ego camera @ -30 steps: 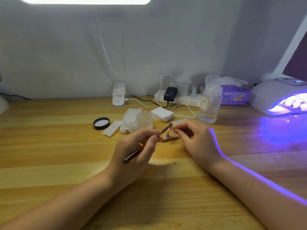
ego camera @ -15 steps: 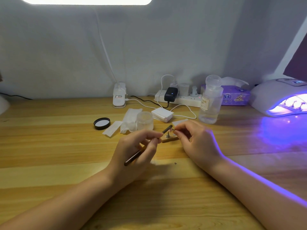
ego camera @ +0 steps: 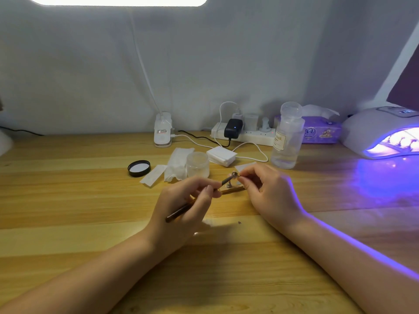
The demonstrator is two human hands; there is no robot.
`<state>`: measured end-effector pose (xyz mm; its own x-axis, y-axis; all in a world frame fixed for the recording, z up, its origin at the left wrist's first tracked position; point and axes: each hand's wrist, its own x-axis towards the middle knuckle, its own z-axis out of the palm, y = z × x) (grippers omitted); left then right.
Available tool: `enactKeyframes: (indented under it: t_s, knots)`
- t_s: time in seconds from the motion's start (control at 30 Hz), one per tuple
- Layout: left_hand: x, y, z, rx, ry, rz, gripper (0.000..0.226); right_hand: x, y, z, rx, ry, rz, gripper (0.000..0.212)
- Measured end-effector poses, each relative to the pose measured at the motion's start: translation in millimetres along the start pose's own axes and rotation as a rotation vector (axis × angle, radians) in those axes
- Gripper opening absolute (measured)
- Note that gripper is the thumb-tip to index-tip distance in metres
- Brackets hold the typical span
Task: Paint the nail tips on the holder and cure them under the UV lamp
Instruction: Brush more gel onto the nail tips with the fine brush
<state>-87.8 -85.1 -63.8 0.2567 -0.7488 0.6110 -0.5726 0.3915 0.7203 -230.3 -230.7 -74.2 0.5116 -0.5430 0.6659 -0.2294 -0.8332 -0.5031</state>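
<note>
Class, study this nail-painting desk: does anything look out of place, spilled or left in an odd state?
Nothing is spilled or damaged. Two small oddities: the frosted jar stands open, its black lid lying apart to the left, and the UV lamp glows violet though no nail holder shows inside it.

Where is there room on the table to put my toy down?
Bare wood lies left of the round black lid, and along the near edge of the wooden table below both forearms. It is crowded between the lid and the glowing white UV lamp.
</note>
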Motion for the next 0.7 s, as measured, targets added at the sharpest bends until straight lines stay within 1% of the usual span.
enactKeyframes:
  t_s: [0.13,0.33,0.47,0.6,0.7]
  knots:
    - [-2.8,0.6,-0.5,-0.065,-0.006,-0.053,0.028,-0.5,1.5,0.5,0.019,0.018,0.024,0.009]
    - [1.5,2.1,1.2,-0.123,0.061,-0.023,0.029,0.5,0.5,0.9,0.082,0.007,0.047,0.009]
    - [2.1,-0.1,1.7,-0.121,0.035,-0.044,0.019,0.4,-2.3,-1.0,0.142,-0.016,0.048,0.01]
    - [0.1,1.0,0.6,-0.169,0.011,-0.055,0.028,0.7,-3.4,-2.5,0.173,-0.046,0.077,0.011]
    - [-2.0,2.9,2.5,-0.194,-0.017,-0.043,0.027,0.4,-3.5,-3.4,0.228,-0.059,0.107,0.013]
